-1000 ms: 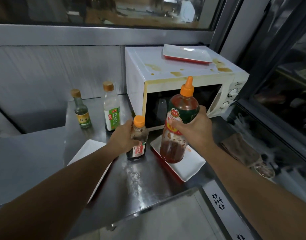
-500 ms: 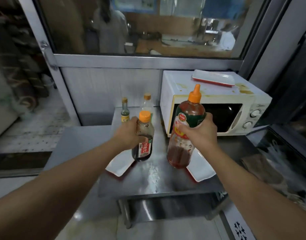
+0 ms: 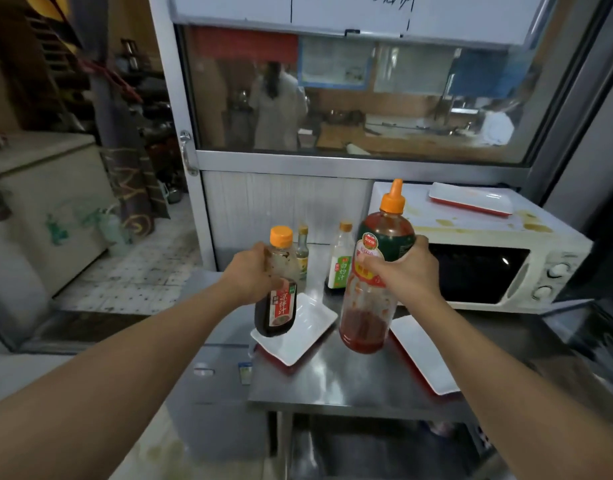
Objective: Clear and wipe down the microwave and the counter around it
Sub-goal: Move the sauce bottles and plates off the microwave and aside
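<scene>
left hand gripped small dark orange-capped sauce bottle | right hand gripped tall red orange-nozzled squeeze bottle | risk: greasy plastic slipping below fingers

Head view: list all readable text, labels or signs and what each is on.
"凉拌汁": red label of the small dark bottle in the left hand.
"白灼汁": green label of the white bottle at the back of the counter.
Big sauce bottle in the right hand: red logo and label, too blurred to read.
Small green bottle: label unreadable.
Whiteboard up top: handwriting cut off, unreadable.
Microwave: dial markings too small.
</scene>
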`<state>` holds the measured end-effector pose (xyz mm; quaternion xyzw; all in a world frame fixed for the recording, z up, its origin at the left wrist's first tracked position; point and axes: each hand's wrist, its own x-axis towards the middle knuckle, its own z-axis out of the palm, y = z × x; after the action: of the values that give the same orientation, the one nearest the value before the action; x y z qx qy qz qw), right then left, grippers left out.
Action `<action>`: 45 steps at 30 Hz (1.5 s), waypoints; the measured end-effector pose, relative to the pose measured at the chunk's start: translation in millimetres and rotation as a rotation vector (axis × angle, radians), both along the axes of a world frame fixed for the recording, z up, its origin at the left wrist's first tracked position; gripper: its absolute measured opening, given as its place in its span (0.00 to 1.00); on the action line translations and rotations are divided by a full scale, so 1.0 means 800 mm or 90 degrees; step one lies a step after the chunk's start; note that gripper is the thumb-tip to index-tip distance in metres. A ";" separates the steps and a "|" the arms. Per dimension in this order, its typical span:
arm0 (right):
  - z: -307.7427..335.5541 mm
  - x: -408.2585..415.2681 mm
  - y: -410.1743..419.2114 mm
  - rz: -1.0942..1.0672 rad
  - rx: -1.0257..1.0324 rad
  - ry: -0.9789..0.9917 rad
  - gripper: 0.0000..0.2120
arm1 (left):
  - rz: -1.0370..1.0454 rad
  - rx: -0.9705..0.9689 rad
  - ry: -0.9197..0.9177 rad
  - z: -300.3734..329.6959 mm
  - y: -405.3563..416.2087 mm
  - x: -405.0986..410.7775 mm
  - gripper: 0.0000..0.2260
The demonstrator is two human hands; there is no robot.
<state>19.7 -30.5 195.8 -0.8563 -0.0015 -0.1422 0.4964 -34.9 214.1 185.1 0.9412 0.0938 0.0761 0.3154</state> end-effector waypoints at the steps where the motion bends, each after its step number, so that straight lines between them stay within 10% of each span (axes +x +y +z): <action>1: 0.002 0.005 0.008 0.002 -0.001 0.002 0.36 | -0.002 -0.003 -0.004 0.003 0.009 0.005 0.25; 33: 0.133 0.297 0.162 -0.011 0.094 -0.034 0.26 | -0.116 -0.030 -0.080 0.092 0.149 0.329 0.22; 45: 0.103 0.449 0.133 -0.016 0.035 -0.031 0.38 | -0.081 -0.046 -0.072 0.068 0.112 0.452 0.25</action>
<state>379.2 75.9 277.8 -0.8385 0.0010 -0.1695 0.5179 326.8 303.7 239.5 0.9275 0.0189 0.1055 0.3580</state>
